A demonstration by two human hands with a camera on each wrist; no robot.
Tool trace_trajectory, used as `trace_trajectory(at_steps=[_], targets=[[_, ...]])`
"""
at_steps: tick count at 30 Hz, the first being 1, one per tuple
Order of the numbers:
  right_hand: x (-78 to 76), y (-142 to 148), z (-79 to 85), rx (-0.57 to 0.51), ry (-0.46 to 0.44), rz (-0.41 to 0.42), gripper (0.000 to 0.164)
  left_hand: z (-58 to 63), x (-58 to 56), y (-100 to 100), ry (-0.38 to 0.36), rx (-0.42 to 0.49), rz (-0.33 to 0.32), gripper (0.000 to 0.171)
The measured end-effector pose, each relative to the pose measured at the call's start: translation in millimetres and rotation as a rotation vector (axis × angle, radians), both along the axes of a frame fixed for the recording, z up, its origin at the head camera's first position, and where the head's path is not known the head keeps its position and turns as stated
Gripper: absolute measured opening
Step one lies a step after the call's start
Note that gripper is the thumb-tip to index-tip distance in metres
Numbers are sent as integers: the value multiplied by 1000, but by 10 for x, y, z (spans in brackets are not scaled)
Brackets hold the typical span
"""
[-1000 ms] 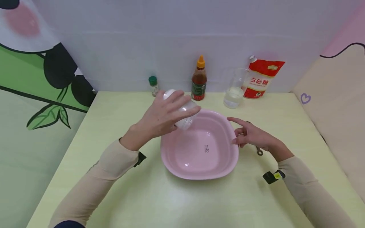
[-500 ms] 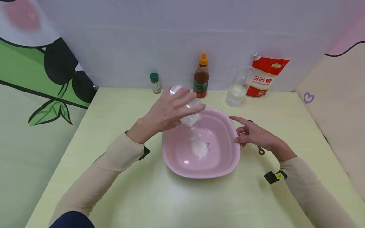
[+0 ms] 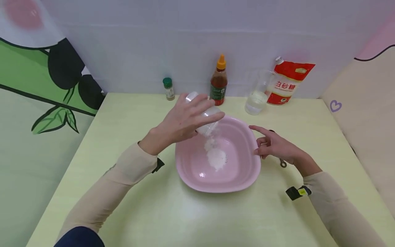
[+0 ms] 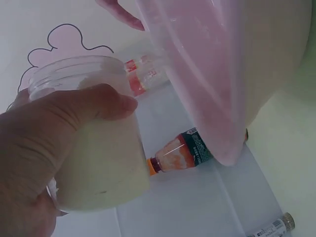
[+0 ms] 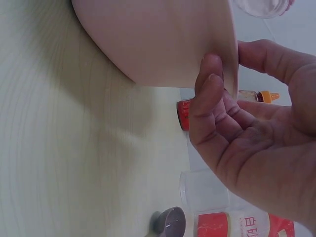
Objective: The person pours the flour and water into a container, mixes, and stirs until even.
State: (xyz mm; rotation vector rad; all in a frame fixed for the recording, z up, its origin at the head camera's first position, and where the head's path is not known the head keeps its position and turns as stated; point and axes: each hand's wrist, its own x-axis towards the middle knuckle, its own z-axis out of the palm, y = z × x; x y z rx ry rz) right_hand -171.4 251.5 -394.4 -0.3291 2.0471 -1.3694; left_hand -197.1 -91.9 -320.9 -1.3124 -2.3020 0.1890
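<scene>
My left hand (image 3: pixel 186 118) grips a clear jar (image 4: pixel 103 163) of white powder, its thumb lying across the jar's side in the left wrist view. Tilted mouth-down, the jar hangs over the left back part of a pink basin (image 3: pixel 237 171). Loose powder falls from its mouth onto a white heap (image 3: pixel 217 158) on the basin floor. At the basin's right side, my right hand (image 3: pixel 273 145) pinches the rim between thumb and curled fingers, as the right wrist view shows. One finger stretches along the rim. The left fingers partly cover the jar in the head view.
Along the back stand a green-capped shaker (image 3: pixel 168 90), a sauce bottle (image 3: pixel 218 82), a clear cup of liquid (image 3: pixel 256 102) and a red-and-white sugar pouch (image 3: pixel 287 82). A dark spoon (image 5: pixel 174 224) lies right of the basin, partly hidden by my right hand.
One second ago the basin floor was bare; white powder has since poured from the jar and heaped there. The left hand shifted slightly right. The right hand kept its hold on the rim.
</scene>
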Motion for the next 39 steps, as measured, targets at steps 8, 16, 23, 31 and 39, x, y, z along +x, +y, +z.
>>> trace_trajectory(at_steps=[8,16,23,31,39], targets=[[-8,-4,-26,3,7,1,85,-56,17,-18,-15,29,-30,86],[-4,7,-10,14,17,7,85,-44,33,42,-25,31,-57,86],[4,17,-32,7,5,4,84,-130,-66,32,-58,12,-43,83],[1,24,5,31,28,-4,83,-96,-55,92,-44,32,-87,83],[6,10,-20,24,26,-3,83,-176,-112,46,-119,17,-24,83]])
